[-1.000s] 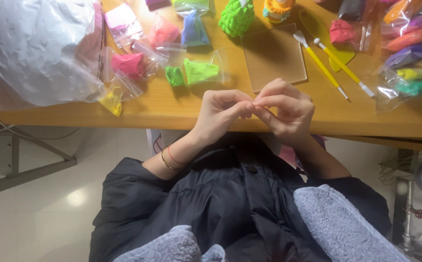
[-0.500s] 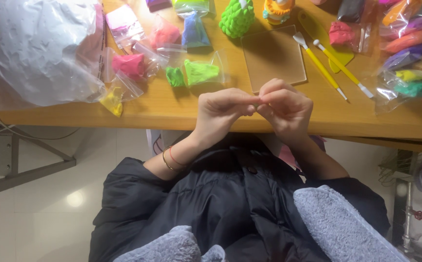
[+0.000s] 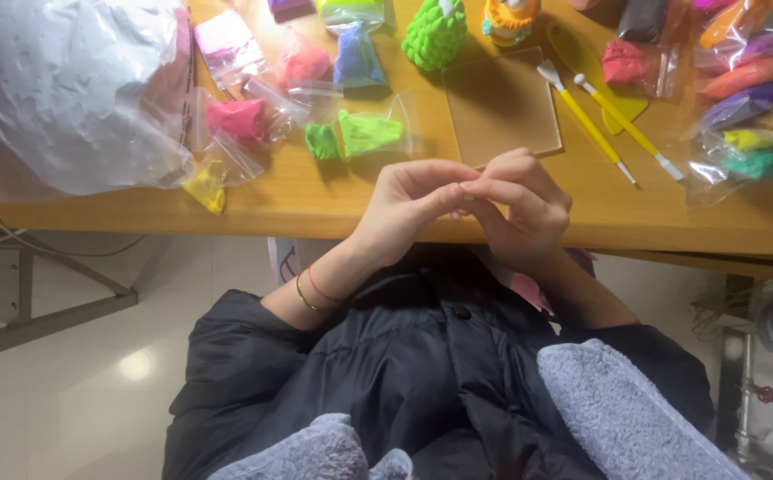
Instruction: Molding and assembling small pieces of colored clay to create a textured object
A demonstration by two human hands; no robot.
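Note:
My left hand and my right hand meet over the front edge of the wooden table, just above my dark jacket. The fingertips of both hands pinch together around a tiny piece of modelling clay, which is almost wholly hidden by the fingers. Two thin bracelets circle my left wrist. Nearest on the table lie a clear square board and bags of green clay.
A large bag of white clay fills the left. Small bags of pink, yellow and blue clay lie around. Two yellow sculpting tools, a green clay figure and more bagged colours sit right.
Both hands stay in the same spot at the table edge. The fingers have shifted slightly against each other around the small piece.

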